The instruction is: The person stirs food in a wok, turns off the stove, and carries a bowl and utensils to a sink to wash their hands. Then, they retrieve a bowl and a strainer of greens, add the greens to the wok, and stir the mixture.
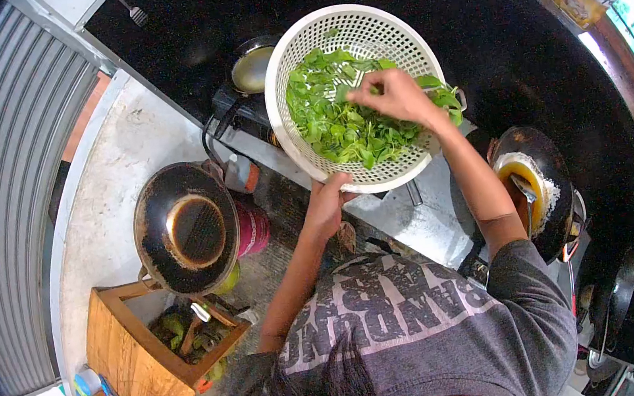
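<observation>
A large white plastic colander [367, 185] is tilted in front of me, with loose green leaves [326, 116] over much of its inside. My left hand [326, 206] grips the near rim, thumb over the edge and fingers underneath. Above the leaves, my right hand [394, 98] has its thumb and fingers pinched together, with a bit of green leaf at the fingertips, slightly blurred. Some larger leaves [444, 97] lie by the right rim, partly behind my right wrist. Just beyond the colander's left rim is a small pan [254, 70] with pale liquid, partly covered by it.
A dark wok [187, 229] stands to the left, above a wooden box [140, 341] holding green produce. On the right, another wok [533, 169] contains yellow-orange liquid and a metal utensil. A fork [138, 15] lies at the far left of the black counter [182, 23].
</observation>
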A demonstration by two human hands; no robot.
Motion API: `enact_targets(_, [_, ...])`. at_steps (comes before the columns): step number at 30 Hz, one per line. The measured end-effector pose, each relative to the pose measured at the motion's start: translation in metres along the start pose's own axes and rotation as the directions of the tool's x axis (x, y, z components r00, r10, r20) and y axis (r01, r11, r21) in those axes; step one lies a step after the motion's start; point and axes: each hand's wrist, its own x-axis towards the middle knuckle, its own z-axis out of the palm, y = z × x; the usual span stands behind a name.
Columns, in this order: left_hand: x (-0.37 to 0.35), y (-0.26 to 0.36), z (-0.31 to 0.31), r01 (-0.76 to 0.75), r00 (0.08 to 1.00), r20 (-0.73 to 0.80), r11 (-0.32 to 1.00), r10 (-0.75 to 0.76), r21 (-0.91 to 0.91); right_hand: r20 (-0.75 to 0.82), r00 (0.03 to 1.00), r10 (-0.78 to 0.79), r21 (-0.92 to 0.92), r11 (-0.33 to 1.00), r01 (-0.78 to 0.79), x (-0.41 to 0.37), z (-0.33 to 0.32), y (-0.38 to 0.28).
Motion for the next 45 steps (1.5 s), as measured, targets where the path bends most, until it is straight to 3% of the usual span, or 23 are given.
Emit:
enact_targets(1, [-0.001,0.001,0.001,-0.004,1.0,0.0,1.0,0.004,0.005,0.05,0.992,0.115,-0.127,0.986,-0.107,-0.004,-0.002,-0.009])
enact_targets(3, [-0.002,0.003,0.002,-0.002,1.0,0.007,1.0,0.002,0.009,-0.001,0.999,-0.043,-0.274,0.961,0.042,-0.006,0.016,-0.004])
enact_targets(6, [-0.001,0.004,0.0,0.007,1.0,0.019,1.0,-0.008,0.007,0.039,0.991,-0.127,-0.315,0.94,0.133,-0.005,0.031,0.025])
enact_targets(9, [0.0,-0.001,-0.001,0.0,1.0,0.005,1.0,0.0,0.002,0.025,1.0,-0.017,-0.026,1.0,0.017,0.001,0.003,0.028])
enact_targets(11, [0.0,-0.004,0.001,-0.011,1.0,-0.006,1.0,0.011,-0.001,0.12,0.991,0.064,0.143,0.986,-0.081,0.0,-0.018,0.026])
enact_targets(16, [-0.005,0.0,0.006,0.01,1.0,-0.018,1.0,-0.01,0.001,0.022,1.0,0.003,0.489,0.872,-0.014,0.005,-0.021,0.033])
enact_targets(19, [-0.005,-0.001,0.005,0.013,1.0,-0.02,1.0,-0.013,-0.007,0.205,0.979,0.023,0.064,0.997,-0.037,0.002,-0.026,0.023])
enact_targets(20, [-0.004,-0.001,0.005,0.016,1.0,-0.023,1.0,-0.016,-0.011,0.15,0.989,-0.008,0.018,1.0,0.005,0.002,-0.019,0.029])
enact_targets(23, [-0.003,-0.001,0.003,0.017,0.999,-0.035,1.0,-0.016,0.011,0.011,0.987,0.163,0.016,0.986,-0.163,0.004,-0.014,0.037])
enact_targets(24, [-0.003,-0.004,0.001,0.026,0.999,-0.026,1.0,-0.027,-0.003,-0.077,0.994,0.08,-0.034,0.996,-0.082,0.002,-0.017,0.035])
enact_targets(27, [0.001,-0.01,-0.005,0.055,0.998,0.014,0.998,-0.054,-0.026,-0.06,0.997,-0.042,0.029,0.999,0.044,-0.007,-0.02,0.025])
enact_targets(28, [0.002,-0.01,-0.006,0.059,0.998,0.03,0.998,-0.059,-0.022,-0.03,0.986,-0.162,0.055,0.985,0.164,-0.01,-0.016,0.025])
enact_targets(29, [0.003,-0.009,-0.006,0.062,0.997,0.048,0.998,-0.062,-0.018,0.105,0.992,-0.074,0.043,0.997,0.07,-0.012,-0.018,0.014])
enact_targets(31, [0.002,-0.009,-0.004,0.07,0.997,0.037,0.997,-0.07,-0.016,0.173,0.982,-0.081,-0.099,0.99,0.099,-0.014,-0.007,0.019])
enact_targets(34, [-0.006,0.0,0.005,0.029,0.999,-0.028,1.0,-0.029,-0.002,0.151,0.968,-0.2,-0.3,0.924,0.238,-0.017,0.01,0.026])
enact_targets(37, [-0.006,0.002,0.004,0.012,1.0,-0.025,1.0,-0.012,0.016,0.229,0.967,-0.109,-0.285,0.943,0.174,-0.013,0.004,0.023])
enact_targets(41, [-0.001,-0.005,-0.002,0.028,1.0,0.006,0.999,-0.028,0.028,0.041,0.996,-0.085,0.032,0.996,0.083,-0.007,-0.023,0.012])
enact_targets(42, [-0.001,-0.006,0.0,0.02,1.0,0.003,1.0,-0.02,0.014,0.075,0.997,0.004,0.04,0.999,-0.007,-0.004,-0.029,0.007])
enact_targets(45, [-0.003,-0.003,0.004,0.011,1.0,0.001,1.0,-0.011,-0.005,0.048,0.998,-0.038,0.244,0.969,0.025,0.001,-0.032,0.009])
